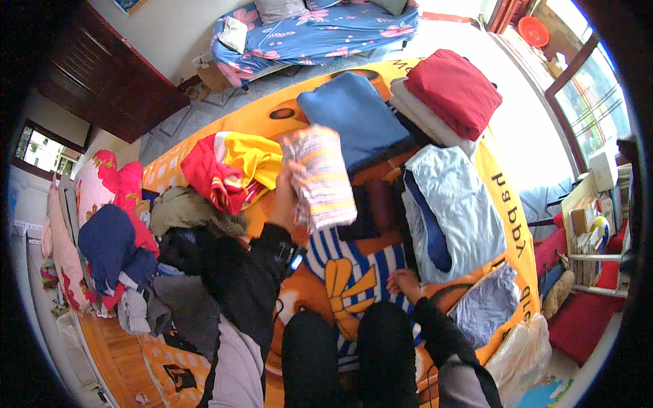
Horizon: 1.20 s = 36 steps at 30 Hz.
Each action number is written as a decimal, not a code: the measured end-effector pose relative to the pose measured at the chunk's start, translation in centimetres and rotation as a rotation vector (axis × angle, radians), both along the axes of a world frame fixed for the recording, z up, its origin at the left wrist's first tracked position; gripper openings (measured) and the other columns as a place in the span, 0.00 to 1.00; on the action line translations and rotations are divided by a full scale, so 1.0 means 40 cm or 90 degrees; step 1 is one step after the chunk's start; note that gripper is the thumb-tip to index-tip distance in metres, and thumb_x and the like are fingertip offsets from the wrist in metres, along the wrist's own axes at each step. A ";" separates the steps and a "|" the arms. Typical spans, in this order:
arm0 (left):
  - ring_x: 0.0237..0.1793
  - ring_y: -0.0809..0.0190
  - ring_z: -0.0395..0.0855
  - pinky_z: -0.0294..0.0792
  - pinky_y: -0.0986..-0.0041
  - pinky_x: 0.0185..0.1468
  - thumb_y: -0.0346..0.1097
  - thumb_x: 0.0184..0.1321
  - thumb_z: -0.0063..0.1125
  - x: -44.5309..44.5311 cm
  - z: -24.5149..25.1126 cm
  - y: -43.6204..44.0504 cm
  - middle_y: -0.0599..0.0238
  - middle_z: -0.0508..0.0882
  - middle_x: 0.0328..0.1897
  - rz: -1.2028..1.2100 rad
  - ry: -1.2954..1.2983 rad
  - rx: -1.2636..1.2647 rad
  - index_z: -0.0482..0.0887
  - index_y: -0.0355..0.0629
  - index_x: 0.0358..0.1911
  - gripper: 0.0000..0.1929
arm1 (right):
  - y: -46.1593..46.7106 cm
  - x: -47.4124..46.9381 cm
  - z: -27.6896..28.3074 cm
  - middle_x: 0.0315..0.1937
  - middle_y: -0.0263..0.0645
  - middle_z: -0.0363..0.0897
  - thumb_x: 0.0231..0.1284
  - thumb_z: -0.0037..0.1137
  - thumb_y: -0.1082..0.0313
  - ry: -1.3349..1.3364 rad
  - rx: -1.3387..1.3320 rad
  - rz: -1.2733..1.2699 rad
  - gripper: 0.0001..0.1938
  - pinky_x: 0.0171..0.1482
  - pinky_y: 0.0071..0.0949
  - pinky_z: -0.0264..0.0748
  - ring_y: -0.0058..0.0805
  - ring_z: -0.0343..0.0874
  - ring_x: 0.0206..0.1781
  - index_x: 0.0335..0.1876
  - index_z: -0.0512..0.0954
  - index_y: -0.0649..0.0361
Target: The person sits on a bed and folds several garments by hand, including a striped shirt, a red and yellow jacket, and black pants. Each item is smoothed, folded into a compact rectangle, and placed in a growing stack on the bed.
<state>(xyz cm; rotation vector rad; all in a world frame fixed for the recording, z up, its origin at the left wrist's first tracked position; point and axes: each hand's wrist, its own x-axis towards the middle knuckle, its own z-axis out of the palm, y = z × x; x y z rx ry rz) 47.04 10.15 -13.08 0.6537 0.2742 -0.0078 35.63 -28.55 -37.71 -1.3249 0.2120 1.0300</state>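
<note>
My left hand (292,188) grips a folded striped cloth (324,178) in white, pink and orange, held up over the middle of the bed. My right hand (404,284) hangs low beside my right knee with nothing in it, its fingers loosely bent and a little apart. Below it spreads the orange printed blanket (301,290) with a blue-and-white striped figure. A folded light blue garment (459,204) lies right of that hand. Beyond the striped cloth is a folded blue garment (352,112). Left of my left hand sits a red and yellow garment (229,163), loosely crumpled.
A stack topped by dark red cloth (454,92) stands at the far right. Crumpled clothes (189,245) heap up on the left. A grey-blue garment (484,306) and a clear plastic bag (523,352) lie near right. A flowered sofa (316,35) is beyond the bed.
</note>
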 end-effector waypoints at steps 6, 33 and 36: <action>0.47 0.56 0.82 0.74 0.63 0.55 0.38 0.57 0.56 0.389 -0.087 0.066 0.60 0.83 0.47 0.046 -0.007 0.082 0.75 0.39 0.55 0.22 | -0.021 0.004 -0.011 0.27 0.46 0.84 0.73 0.47 0.62 0.135 0.039 0.026 0.15 0.28 0.27 0.79 0.31 0.83 0.25 0.37 0.78 0.66; 0.76 0.36 0.48 0.44 0.30 0.68 0.56 0.67 0.50 0.504 -0.308 0.034 0.41 0.52 0.78 0.085 0.078 1.283 0.62 0.51 0.72 0.34 | -0.008 0.011 0.095 0.25 0.46 0.84 0.64 0.48 0.68 0.059 -0.062 0.029 0.11 0.32 0.23 0.78 0.29 0.82 0.26 0.34 0.80 0.67; 0.78 0.39 0.45 0.41 0.32 0.71 0.58 0.68 0.46 0.472 -0.302 0.034 0.45 0.50 0.79 0.109 0.066 1.237 0.61 0.56 0.74 0.33 | -0.018 0.005 0.074 0.28 0.46 0.84 0.67 0.53 0.62 0.134 -0.006 -0.023 0.13 0.29 0.25 0.77 0.31 0.82 0.25 0.37 0.79 0.66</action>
